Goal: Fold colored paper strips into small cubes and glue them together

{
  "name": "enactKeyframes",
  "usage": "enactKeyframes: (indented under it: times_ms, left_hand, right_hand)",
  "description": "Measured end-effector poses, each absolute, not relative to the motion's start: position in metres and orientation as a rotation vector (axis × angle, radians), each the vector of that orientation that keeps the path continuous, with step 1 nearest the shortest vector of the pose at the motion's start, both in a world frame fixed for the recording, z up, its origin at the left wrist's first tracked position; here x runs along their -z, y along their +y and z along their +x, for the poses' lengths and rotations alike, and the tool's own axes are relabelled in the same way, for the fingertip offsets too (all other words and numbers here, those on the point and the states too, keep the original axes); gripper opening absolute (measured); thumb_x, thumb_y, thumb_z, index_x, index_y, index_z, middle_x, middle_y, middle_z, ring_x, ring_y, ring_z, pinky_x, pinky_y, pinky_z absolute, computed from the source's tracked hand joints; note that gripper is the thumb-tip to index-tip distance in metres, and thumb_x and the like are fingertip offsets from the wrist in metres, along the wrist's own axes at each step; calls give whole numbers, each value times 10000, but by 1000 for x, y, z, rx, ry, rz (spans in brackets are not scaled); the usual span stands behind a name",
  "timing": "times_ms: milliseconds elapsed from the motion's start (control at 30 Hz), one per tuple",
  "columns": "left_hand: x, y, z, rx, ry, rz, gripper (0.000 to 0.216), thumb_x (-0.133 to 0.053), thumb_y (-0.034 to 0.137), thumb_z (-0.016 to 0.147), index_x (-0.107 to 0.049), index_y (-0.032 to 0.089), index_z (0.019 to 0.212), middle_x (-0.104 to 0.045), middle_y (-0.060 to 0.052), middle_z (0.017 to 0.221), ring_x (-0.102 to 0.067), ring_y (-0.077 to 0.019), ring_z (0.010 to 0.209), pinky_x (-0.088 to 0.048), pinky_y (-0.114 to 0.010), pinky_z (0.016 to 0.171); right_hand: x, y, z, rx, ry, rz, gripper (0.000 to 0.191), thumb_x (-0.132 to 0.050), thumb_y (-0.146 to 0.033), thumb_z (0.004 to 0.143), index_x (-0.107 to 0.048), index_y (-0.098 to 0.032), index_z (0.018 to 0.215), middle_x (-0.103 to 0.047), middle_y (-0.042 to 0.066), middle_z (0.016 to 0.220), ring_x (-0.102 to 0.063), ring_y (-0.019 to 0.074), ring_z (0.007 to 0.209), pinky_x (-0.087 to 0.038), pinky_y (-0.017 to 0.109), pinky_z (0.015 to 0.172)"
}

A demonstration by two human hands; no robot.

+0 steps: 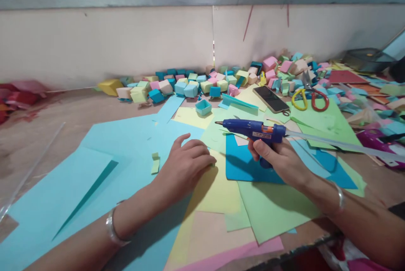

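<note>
My right hand (281, 157) is wrapped round the grip of a blue glue gun (243, 127). Its metal nozzle points left, and a long clear glue stick (335, 141) trails out of its back. Palm down over the sheets, my left hand (190, 163) has its fingers curled to the right and its little finger raised. A small green paper piece (213, 164) shows at its fingertips; the thumb is hidden. A folded light-green paper strip (155, 164) lies left of this hand on a light-blue sheet (126, 136). Beyond the nozzle stands a small open teal paper box (203, 107).
Many small coloured paper boxes (190, 90) line the wall. A phone (271, 99) and scissors with yellow and red handles (319, 100) lie at the right. A dark-blue sheet (243, 167) and green sheets (278, 207) overlap under my right hand. Another glue stick (34, 165) lies far left.
</note>
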State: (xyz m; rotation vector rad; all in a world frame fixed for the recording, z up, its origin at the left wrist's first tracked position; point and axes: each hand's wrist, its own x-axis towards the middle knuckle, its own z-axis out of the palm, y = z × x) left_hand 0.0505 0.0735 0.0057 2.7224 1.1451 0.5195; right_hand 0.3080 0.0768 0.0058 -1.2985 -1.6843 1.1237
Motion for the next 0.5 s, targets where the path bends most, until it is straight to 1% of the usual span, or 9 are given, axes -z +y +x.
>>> enactKeyframes:
  times_ms: [67, 133, 200, 267, 400, 500]
  left_hand:
    - [-8, 74, 48, -662, 1234, 2490, 126, -515, 197, 899, -639, 219, 897, -692, -35, 882, -616, -206, 914, -405, -444, 933]
    - [-10, 74, 43, -753, 1336, 2221, 72, -540, 219, 878, -609, 208, 899, -674, -47, 920, -609, -199, 898, -458, -375, 841]
    - [-12, 76, 39, -827, 1374, 1974, 65, -575, 254, 858, -588, 205, 898, -657, -51, 948, -607, -202, 924, -471, -356, 831]
    - [-13, 78, 35, -888, 1325, 1770, 119, -612, 302, 841, -576, 200, 891, -643, -54, 949, -607, -205, 936, -480, -343, 820]
    - [-13, 80, 33, -945, 1243, 1514, 200, -662, 356, 811, -576, 190, 882, -631, -62, 954, -601, -196, 909, -484, -289, 711]
    - [-12, 79, 35, -947, 1204, 1434, 207, -670, 352, 809, -579, 184, 889, -637, -64, 950, -590, -183, 882, -478, -279, 689]
  right_hand:
    - [-3, 76, 310, -1144, -1682, -1244, 438, -490, -584, 901, -602, -168, 823, -550, 13, 667, -506, 134, 622, -405, 253, 527]
    - [-1, 74, 312, -1145, -1701, -1162, 398, -511, -550, 905, -620, -172, 843, -558, 13, 684, -495, 128, 613, -408, 247, 518]
    - [-1, 71, 313, -1139, -1741, -1098, 350, -533, -511, 906, -648, -180, 889, -586, 17, 711, -498, 127, 608, -426, 246, 520]
    - [-2, 68, 311, -1142, -1808, -1065, 323, -533, -486, 912, -675, -198, 945, -626, 24, 756, -536, 142, 643, -470, 257, 565]
    - [-5, 64, 305, -1183, -1943, -1023, 349, -502, -470, 929, -681, -240, 1121, -690, 38, 948, -624, 209, 838, -546, 325, 731]
    - [-5, 62, 301, -1219, -1962, -1038, 383, -493, -468, 930, -664, -247, 1193, -700, 47, 1001, -634, 252, 953, -556, 360, 801]
